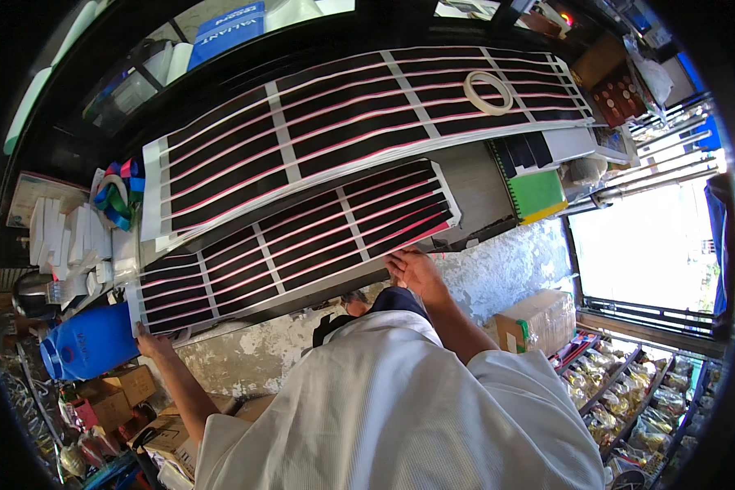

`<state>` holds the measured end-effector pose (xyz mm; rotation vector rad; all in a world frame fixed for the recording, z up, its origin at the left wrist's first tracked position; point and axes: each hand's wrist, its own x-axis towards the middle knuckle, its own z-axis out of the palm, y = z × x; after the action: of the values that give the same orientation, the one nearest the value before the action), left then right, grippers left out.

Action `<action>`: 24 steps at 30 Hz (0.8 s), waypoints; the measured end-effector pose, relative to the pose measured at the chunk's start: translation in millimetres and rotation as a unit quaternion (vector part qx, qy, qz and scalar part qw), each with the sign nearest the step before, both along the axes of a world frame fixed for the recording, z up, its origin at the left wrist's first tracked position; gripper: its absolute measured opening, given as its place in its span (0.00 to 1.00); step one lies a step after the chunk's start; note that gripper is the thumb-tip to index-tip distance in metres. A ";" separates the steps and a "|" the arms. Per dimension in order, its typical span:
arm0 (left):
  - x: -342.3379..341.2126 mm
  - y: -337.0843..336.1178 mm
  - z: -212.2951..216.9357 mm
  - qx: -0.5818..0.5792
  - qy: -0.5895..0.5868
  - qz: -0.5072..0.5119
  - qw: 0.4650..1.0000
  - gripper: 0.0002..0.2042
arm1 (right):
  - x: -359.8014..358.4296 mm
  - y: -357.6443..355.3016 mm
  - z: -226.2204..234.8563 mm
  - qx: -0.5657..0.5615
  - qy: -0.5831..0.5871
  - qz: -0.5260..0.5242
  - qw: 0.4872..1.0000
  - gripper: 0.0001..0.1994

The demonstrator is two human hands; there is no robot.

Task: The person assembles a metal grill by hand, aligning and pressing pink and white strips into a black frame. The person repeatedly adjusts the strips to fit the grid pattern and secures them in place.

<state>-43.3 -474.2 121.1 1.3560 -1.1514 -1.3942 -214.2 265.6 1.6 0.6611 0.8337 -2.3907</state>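
Note:
A long printed sheet (310, 233) with black strips parted by white and pink lines lies at a slant along the table's near side. My left hand (150, 346) is closed on its near left corner. At the near edge, toward the right end, my right hand (416, 272) has its fingers closed on the sheet's border; the fingertips are partly hidden. Beyond it lies a larger stack of similar printed sheets (343, 126). On that stack's right part rests a cream roll of tape (488, 92).
A green spiral notebook (539, 194) lies at the table's right end. Coloured ribbon rolls (116, 196) and white boxes (69, 237) stand at the left, above a blue plastic drum (90, 343). A cardboard box (539, 320) and racks of bagged goods (629, 392) are at the lower right.

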 end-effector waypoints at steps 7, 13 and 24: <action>6.9 91.1 8.7 -0.246 -0.213 0.115 0.938 0.28 | -30.2 63.0 2.0 0.170 -0.042 -0.082 0.981 0.11; -29.0 245.2 -13.4 -0.500 -0.205 -0.183 0.821 0.30 | -92.2 99.5 7.5 0.361 -0.054 -0.132 0.922 0.12; -94.5 514.0 -30.9 -0.426 -0.291 -0.558 0.650 0.23 | -135.8 158.5 -2.6 0.665 0.194 0.047 0.720 0.16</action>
<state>-137.8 39.8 90.2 0.2289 -2.9135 -0.7444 -350.0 424.1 -1.0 0.5076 2.7226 -1.4571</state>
